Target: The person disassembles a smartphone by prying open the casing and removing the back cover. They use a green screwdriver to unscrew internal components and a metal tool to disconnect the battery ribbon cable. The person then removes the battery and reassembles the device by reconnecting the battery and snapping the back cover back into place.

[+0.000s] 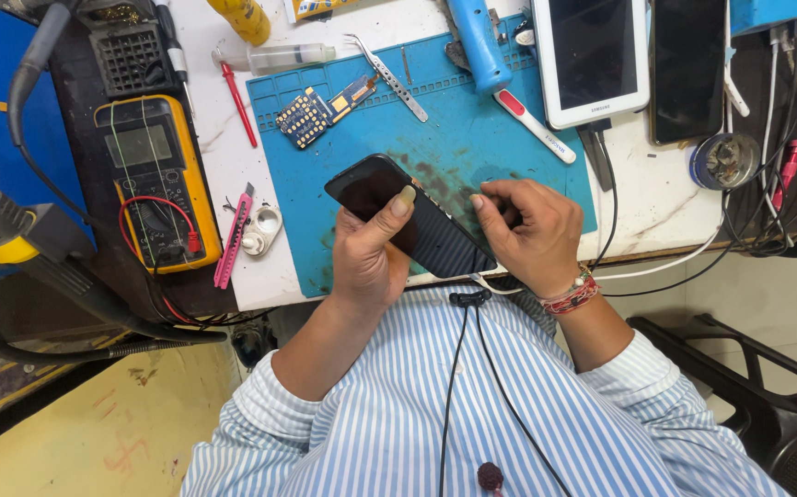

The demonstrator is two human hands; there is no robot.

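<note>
Black smartphone (408, 213): above the blue repair mat (509, 129), clamped in left hand (368, 253), thumb across its back. Right hand (525, 230): fingers closed at the phone's lower edge; steady grip and gentle edge pressure advisable.

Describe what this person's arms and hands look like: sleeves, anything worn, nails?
Both arms wear a blue-and-white striped shirt, sleeves rolled to about the elbow. The right hand has red and beaded bracelets at the wrist. The left hand is bare, with a long thumbnail. No gloves or rings show.
</note>
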